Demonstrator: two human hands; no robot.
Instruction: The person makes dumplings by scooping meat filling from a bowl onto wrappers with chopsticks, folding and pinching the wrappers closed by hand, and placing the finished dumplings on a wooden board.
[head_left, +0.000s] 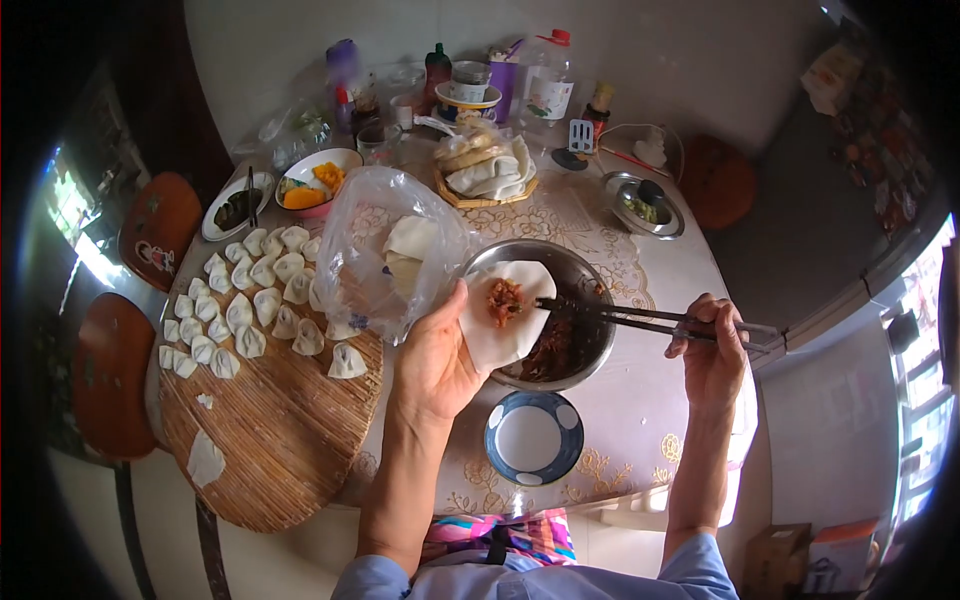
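On my left hand [438,365] lies a pale, flat dumpling wrapper [495,338], its edge held by the thumb. A small heap of reddish-brown meat filling [505,298] sits on the wrapper. My right hand [712,350] grips a pair of dark chopsticks [640,320], whose tips touch the wrapper beside the filling. Under the wrapper and chopsticks stands a steel bowl [607,345] with more dark filling inside. To the left, a clear plastic bag [345,230] contains stacked wrappers [412,240]. Several folded dumplings [240,312] cover the back of a round slatted board [270,430].
A blue-rimmed dish [492,440] stands at the table's near side. Farther back are a basket of wrapped food [490,170], a bowl with orange pieces [320,180], a steel dish [650,215] and a large plastic bottle [548,85]. Wooden chairs [112,375] flank the left side.
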